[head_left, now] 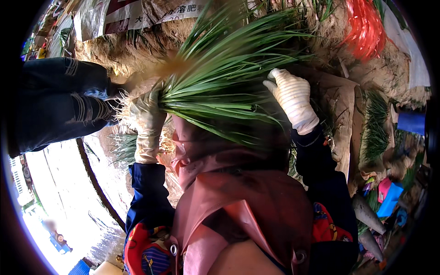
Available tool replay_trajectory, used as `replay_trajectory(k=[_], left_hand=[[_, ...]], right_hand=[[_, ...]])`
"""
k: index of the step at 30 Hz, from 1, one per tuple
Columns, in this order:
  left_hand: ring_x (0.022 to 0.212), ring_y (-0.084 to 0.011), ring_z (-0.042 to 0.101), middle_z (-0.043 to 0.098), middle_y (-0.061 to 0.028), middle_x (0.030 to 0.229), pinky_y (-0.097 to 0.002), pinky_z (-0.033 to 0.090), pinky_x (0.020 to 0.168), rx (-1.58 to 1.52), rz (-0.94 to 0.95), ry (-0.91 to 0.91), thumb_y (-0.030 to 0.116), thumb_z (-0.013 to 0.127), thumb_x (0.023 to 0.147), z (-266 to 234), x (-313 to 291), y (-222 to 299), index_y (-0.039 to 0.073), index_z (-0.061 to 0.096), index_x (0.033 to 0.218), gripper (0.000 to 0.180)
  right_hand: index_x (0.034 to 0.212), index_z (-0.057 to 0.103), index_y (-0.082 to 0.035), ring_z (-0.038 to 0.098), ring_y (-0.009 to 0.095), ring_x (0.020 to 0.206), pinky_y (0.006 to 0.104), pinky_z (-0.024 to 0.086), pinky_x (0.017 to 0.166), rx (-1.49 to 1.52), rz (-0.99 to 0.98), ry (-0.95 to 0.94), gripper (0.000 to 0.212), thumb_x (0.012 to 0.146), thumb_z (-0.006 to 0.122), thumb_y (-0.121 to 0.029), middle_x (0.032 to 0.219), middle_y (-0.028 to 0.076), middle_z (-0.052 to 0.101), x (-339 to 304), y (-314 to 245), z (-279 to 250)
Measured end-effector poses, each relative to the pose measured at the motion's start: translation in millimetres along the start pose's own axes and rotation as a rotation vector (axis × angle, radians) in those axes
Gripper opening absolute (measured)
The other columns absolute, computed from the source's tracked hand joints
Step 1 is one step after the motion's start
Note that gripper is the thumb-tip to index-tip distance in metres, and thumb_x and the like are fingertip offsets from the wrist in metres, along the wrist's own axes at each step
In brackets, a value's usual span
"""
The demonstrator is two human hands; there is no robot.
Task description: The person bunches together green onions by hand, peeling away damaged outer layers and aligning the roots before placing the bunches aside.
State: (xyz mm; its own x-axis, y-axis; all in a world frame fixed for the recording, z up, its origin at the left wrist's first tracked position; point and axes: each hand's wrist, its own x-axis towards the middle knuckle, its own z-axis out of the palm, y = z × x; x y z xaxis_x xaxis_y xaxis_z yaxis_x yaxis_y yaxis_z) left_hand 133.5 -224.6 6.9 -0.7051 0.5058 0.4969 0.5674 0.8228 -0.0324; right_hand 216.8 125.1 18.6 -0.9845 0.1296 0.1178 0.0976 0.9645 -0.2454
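A thick bunch of long green chive-like plants [220, 87] lies across the space above my lap. Its leaves fan out to the right, and its pale roots [123, 107] stick out at the left end. My left hand [145, 110], in a dirty white glove, is closed around the bunch just beside the roots; the leaves hide part of its fingers. Beyond the leaves on the right, my right hand [291, 98] wears a ribbed whitish glove. Its fingers are apart and hold nothing, close to the leaf ends. A brown blurred streak crosses the bunch's upper left.
Another person's legs in dark ripped jeans [64, 98] come in from the left. Heaps of rooted plants [101, 52] lie along the far side, under a printed white sack [91, 23]. Red plastic strips [364, 30] hang at the far right. A reddish-brown apron [247, 192] covers my lap.
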Motion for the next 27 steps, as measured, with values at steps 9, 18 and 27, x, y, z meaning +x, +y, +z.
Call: replay_trajectory(k=[9,18,27], left_hand=[[0.074,-0.0232,0.058,0.062,-0.0047,0.081,-0.0357,0.042,0.07,0.006,0.023,0.0,0.008,0.057,0.077,-0.5,5.6,6.8,0.012,0.06,0.098,0.021],[0.08,-0.0215,0.057,0.061,-0.0022,0.085,-0.036,0.042,0.073,0.038,0.044,0.036,0.008,0.064,0.071,3.4,-5.2,-8.2,0.013,0.056,0.11,0.04],[0.08,-0.0222,0.055,0.059,-0.0029,0.085,-0.038,0.04,0.076,0.071,0.017,0.001,0.009,0.063,0.072,-5.0,-10.9,-11.3,0.014,0.056,0.112,0.041]], right_hand=[[0.086,0.061,-0.01,0.062,0.026,0.058,0.036,0.049,0.05,-0.09,0.034,0.144,0.027,0.078,0.062,-0.035,0.073,0.009,0.065,-9.6,10.0,30.6],[0.087,0.061,-0.007,0.06,0.028,0.068,0.0403,0.045,0.063,-0.059,0.889,-0.251,0.045,0.093,0.036,-0.043,0.074,0.008,0.064,-64.3,275.7,19.0],[0.082,0.063,-0.004,0.052,0.008,0.06,0.0227,0.04,0.055,0.927,0.102,-0.024,0.015,0.079,0.068,-0.018,0.066,0.001,0.057,-29.7,27.7,-93.1]])
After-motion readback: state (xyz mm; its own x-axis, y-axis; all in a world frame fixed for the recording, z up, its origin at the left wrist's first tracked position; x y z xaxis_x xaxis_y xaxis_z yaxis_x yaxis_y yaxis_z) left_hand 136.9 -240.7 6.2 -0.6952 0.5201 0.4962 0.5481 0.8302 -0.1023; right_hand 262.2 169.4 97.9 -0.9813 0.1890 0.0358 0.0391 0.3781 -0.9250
